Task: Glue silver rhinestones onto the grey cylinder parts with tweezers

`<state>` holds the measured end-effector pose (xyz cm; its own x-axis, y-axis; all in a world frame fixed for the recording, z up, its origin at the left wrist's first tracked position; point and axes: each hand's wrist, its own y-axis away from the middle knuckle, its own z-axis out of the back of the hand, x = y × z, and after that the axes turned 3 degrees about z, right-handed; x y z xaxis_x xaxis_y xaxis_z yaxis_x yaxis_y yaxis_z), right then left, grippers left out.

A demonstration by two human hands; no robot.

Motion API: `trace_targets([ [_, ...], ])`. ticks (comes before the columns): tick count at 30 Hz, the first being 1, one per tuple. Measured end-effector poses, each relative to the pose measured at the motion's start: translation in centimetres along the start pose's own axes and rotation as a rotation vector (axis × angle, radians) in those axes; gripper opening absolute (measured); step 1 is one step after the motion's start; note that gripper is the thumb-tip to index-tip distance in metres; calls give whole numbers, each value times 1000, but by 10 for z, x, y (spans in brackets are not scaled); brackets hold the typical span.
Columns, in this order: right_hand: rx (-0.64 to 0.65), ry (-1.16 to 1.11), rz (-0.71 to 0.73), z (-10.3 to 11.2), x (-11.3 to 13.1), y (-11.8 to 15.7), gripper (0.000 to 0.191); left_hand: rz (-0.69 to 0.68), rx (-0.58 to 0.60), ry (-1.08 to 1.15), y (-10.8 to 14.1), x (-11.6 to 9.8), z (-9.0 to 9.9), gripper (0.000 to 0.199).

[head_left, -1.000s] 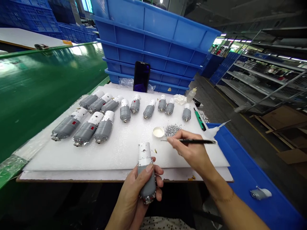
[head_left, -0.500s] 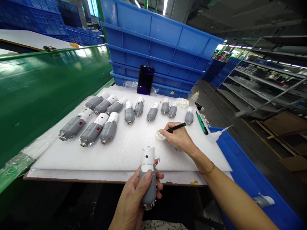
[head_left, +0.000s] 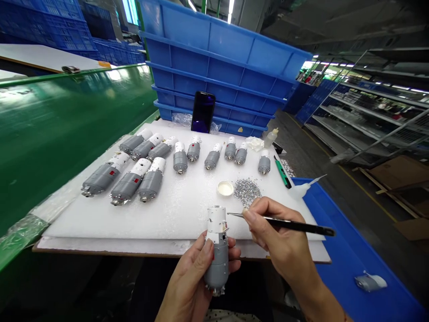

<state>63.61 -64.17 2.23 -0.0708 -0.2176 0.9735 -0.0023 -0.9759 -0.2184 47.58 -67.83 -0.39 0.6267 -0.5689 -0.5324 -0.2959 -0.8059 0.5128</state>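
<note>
My left hand (head_left: 196, 273) is wrapped round a grey and white spacecraft model (head_left: 218, 264), its white end pointing up and away from me. In my right hand (head_left: 281, 237) is a pair of black tweezers (head_left: 295, 225), gripped like a pen. Their thin metal tip points left, just beside the model's white end; whether it touches, or carries a tiny piece, I cannot tell. Beyond them lie a small round dish (head_left: 225, 188) with pale contents and a heap of tiny silvery pieces (head_left: 247, 191) on the white foam sheet (head_left: 187, 197).
Several similar models (head_left: 152, 180) lie or stand across the foam's left and back. A phone (head_left: 203, 112) leans on stacked blue crates (head_left: 217, 58). At right are a green cutter (head_left: 282, 172), a dropper bottle (head_left: 271, 137), a nozzle bottle (head_left: 300, 190) and a blue bin (head_left: 372, 255).
My right hand has come from the dish toward me, bringing the tweezers beside the model and uncovering the silvery heap. My left hand has shifted slightly right and turned the model.
</note>
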Motion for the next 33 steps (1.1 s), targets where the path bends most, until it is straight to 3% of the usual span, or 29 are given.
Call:
trace_targets([
  [7,-95,-12,60,-10,-3,10,26,-5,-80,-76,1,4,-6,42],
  [13,-101,16,81,-15,-5,14,25,-52,-127,-183,0,8,-9,50],
  [21,-91,-7,-5,-16,-7,13,29,-142,-102,-235,-4,13,-6,48],
  [26,-85,-29,-49,-17,-7,13,30,-134,-89,-278,-4,12,-4,48],
  [33,-34,-50,-137,-9,-7,8,34,-42,-156,-403,0,7,-3,58],
])
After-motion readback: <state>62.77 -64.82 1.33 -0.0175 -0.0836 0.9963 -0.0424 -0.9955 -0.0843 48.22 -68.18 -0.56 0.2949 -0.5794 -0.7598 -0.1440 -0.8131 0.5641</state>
